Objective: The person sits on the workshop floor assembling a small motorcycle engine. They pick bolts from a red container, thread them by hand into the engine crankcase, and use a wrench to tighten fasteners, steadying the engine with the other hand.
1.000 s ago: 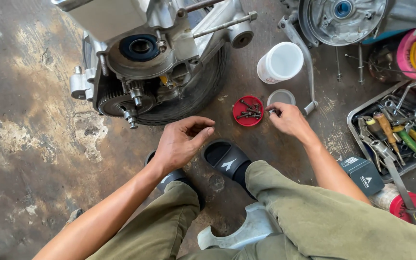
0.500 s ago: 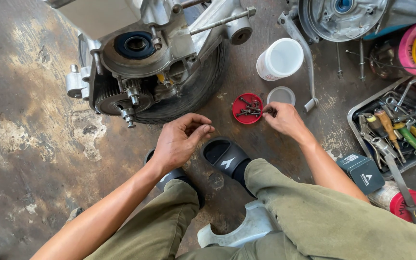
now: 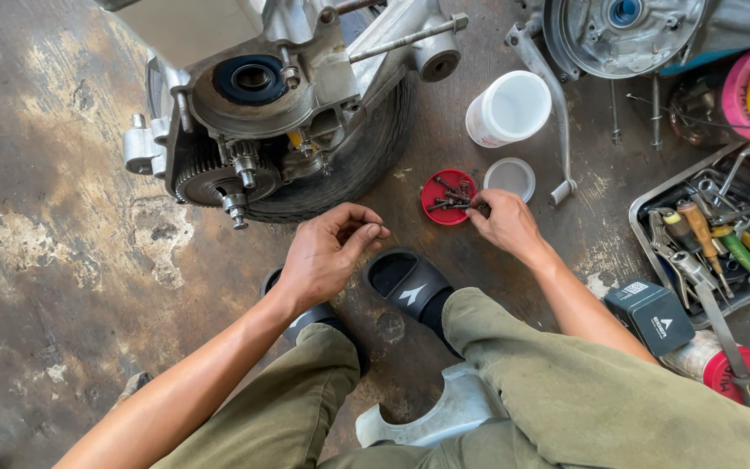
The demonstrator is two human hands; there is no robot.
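Bolts (image 3: 446, 201) lie in a small red lid (image 3: 447, 197) on the stained concrete floor (image 3: 54, 260), at about 12 o'clock from your knees. Your right hand (image 3: 505, 226) sits at the lid's 3 o'clock edge, fingertips (image 3: 479, 208) narrowed over the bolts; whether they already grip one cannot be told. Your left hand (image 3: 327, 256) hovers at 9 o'clock from the lid, well apart from it, fingers curled with thumb and forefinger pinched near a small piece too small to identify. At 11 o'clock stands the engine casing (image 3: 262, 104) against a tyre (image 3: 353, 165). A white cup (image 3: 509, 108) stands at 1 o'clock of the lid, a clear lid (image 3: 510, 178) just beside it. A tool tray (image 3: 722, 234) lies at 3 o'clock.
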